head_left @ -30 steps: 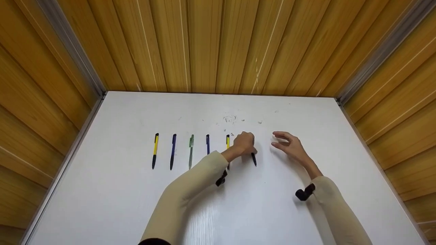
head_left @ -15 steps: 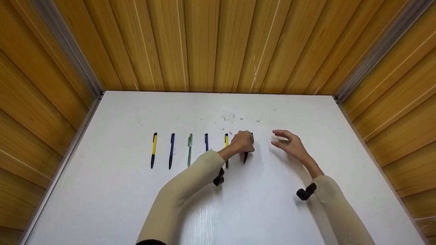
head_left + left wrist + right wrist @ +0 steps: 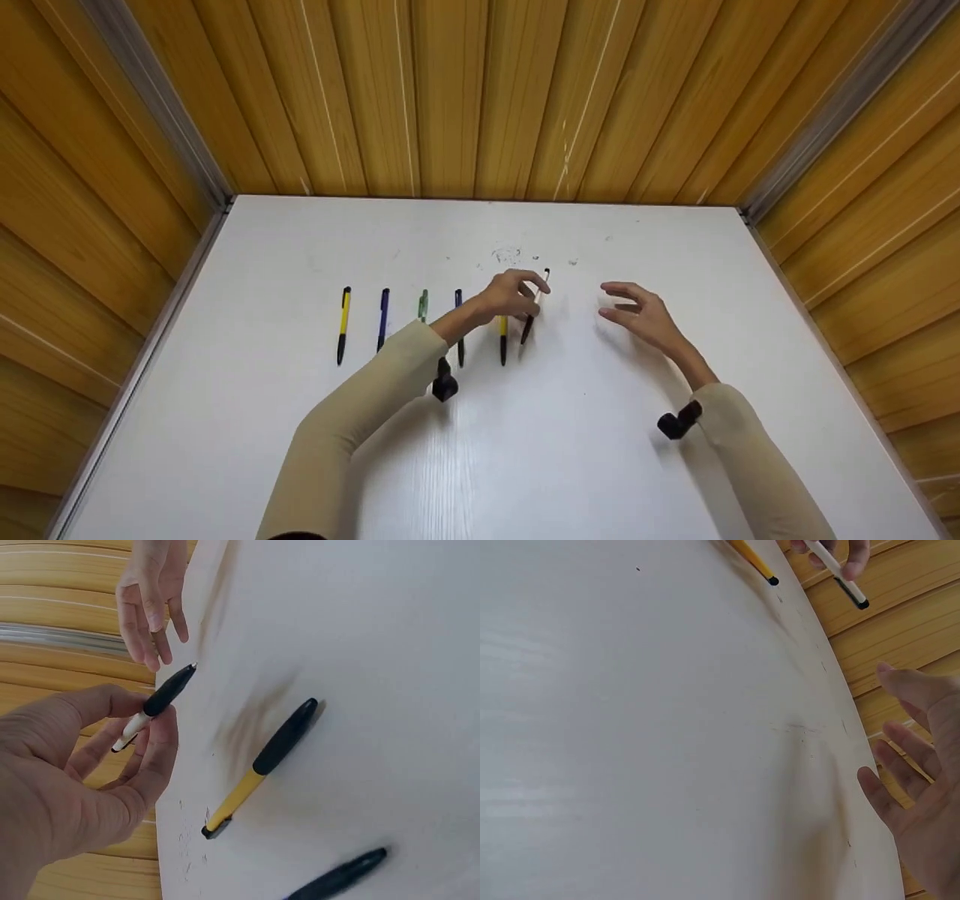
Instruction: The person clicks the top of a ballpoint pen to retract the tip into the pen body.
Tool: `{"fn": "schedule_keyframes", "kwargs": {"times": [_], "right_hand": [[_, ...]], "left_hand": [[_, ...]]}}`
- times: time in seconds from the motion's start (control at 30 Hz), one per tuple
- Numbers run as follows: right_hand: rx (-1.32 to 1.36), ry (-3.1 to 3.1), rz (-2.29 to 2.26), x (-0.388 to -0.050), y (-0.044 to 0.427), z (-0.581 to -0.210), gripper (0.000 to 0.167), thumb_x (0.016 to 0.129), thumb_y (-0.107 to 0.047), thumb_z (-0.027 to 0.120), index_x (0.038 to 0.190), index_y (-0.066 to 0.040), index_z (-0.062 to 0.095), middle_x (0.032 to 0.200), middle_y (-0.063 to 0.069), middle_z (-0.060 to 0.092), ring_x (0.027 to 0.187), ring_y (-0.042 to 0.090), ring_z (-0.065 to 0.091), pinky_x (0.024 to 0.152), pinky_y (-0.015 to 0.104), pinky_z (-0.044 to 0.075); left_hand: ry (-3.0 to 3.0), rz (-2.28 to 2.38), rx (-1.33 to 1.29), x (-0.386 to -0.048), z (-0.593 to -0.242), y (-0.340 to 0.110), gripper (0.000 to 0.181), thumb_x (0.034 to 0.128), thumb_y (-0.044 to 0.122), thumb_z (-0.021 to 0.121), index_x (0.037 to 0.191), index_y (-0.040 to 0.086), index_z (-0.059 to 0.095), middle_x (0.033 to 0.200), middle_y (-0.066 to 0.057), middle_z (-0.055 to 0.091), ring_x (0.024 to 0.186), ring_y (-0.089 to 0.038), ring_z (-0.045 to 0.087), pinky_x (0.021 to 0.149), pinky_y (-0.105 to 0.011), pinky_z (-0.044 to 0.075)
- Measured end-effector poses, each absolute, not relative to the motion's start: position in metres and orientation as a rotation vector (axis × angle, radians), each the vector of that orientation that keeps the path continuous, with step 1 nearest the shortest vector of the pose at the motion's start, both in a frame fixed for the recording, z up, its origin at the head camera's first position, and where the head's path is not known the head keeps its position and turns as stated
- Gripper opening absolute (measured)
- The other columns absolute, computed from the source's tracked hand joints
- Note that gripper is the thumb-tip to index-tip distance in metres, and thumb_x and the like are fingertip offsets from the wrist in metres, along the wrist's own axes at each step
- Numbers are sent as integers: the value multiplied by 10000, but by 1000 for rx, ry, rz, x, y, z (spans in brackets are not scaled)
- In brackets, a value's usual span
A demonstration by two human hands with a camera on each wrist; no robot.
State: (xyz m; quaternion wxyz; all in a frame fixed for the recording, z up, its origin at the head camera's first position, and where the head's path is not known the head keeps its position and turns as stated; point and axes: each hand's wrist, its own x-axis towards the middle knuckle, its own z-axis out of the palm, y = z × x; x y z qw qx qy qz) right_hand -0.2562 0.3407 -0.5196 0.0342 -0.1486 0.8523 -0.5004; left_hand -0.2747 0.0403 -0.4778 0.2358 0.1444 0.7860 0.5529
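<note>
In the head view my left hand (image 3: 510,294) pinches a white pen with a black grip (image 3: 528,328) between thumb and fingers. The pen is tilted and raised off the table, its black end lower. Its metal point shows in the left wrist view, on the black-and-white pen (image 3: 171,690). Just left of it lies a yellow-and-black pen (image 3: 503,346), partly behind the hand. My right hand (image 3: 643,315) hovers over the table to the right with its fingers spread and relaxed, holding nothing; the right wrist view shows the same right hand (image 3: 930,821) from close up.
Further left lie a blue pen (image 3: 460,351), a green pen (image 3: 423,301), another blue pen (image 3: 384,315) and a yellow pen (image 3: 343,324), roughly parallel in a row. The white table (image 3: 585,465) meets wood-patterned panels (image 3: 450,105) at its back edge.
My left hand has moved left and lifted the white pen, whose lower end has swung leftward. More of the yellow-and-black pen's lower part shows. My right hand has stayed nearly still.
</note>
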Motion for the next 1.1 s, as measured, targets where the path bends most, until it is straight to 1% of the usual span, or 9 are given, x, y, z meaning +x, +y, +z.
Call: {"fn": "schedule_keyframes", "kwargs": {"times": [0.17, 0.27, 0.5, 0.7, 0.73, 0.83, 0.97, 1.03, 1.1], "right_hand": [[-495, 2614, -1527, -243, 326, -499, 500, 943, -49, 713, 1398, 73, 542, 1461, 268, 540, 1377, 445, 478, 1146, 594, 444], [-534, 2628, -1510, -234, 317, -487, 488, 934, -37, 720, 1378, 81, 556, 1436, 271, 559, 1345, 430, 507, 1120, 600, 464], [-659, 2609, -1532, -225, 295, -480, 484, 905, 2, 740, 1348, 100, 573, 1403, 281, 579, 1320, 449, 524, 1092, 625, 477], [-783, 2582, -1532, -216, 268, -476, 472, 880, 15, 762, 1327, 50, 614, 1440, 251, 554, 1339, 443, 521, 1068, 673, 474], [-803, 2577, -1537, -215, 263, -475, 473, 876, 17, 765, 1324, 44, 617, 1445, 248, 549, 1339, 441, 521, 1067, 681, 469], [-861, 2559, -1561, -211, 251, -474, 469, 863, 27, 774, 1309, 38, 631, 1447, 245, 547, 1330, 440, 527, 1065, 686, 466], [-929, 2542, -1576, -207, 236, -475, 453, 848, 26, 789, 1278, 34, 649, 1437, 247, 552, 1335, 439, 521, 1057, 667, 485], [-957, 2528, -1574, -205, 229, -475, 455, 845, 22, 793, 1276, 37, 648, 1448, 255, 539, 1357, 442, 500, 1060, 667, 484], [-973, 2509, -1582, -204, 224, -475, 463, 844, 22, 794, 1281, 46, 640, 1466, 269, 514, 1380, 452, 472, 1068, 675, 473]], "left_hand": [[2126, 1615, 444, -269, -479, 21, 433, 857, -51, 707, 1270, 67, 656, 1166, -253, 675, 839, -145, 673, 785, -293, 652], [2107, 1675, 485, -265, -480, 13, 467, 864, -58, 701, 1310, 54, 622, 1222, -308, 660, 875, -145, 693, 800, -292, 649], [2091, 1770, 558, -254, -483, -4, 490, 890, -45, 718, 1347, 66, 582, 1226, -281, 645, 938, -160, 697, 850, -321, 641], [2053, 1785, 614, -243, -485, -13, 512, 925, -12, 708, 1397, 83, 534, 1200, -232, 618, 939, -162, 681, 846, -323, 640], [2039, 1792, 625, -241, -485, -14, 517, 930, -12, 701, 1408, 70, 521, 1208, -244, 606, 942, -184, 684, 842, -329, 643], [1991, 1819, 638, -238, -488, -16, 530, 942, -24, 677, 1431, 29, 478, 1241, -299, 553, 995, -343, 697, 823, -359, 654], [1961, 1858, 622, -235, -491, -17, 537, 947, -31, 667, 1437, 37, 459, 1256, -334, 524, 1084, -521, 657, 797, -397, 663], [1967, 1870, 610, -234, -493, -17, 543, 941, -23, 681, 1432, 63, 464, 1240, -311, 555, 1081, -533, 661, 787, -403, 665], [1976, 1882, 597, -234, -493, -17, 554, 930, -11, 703, 1423, 80, 469, 1206, -273, 599, 1059, -510, 683, 778, -405, 666]]}}
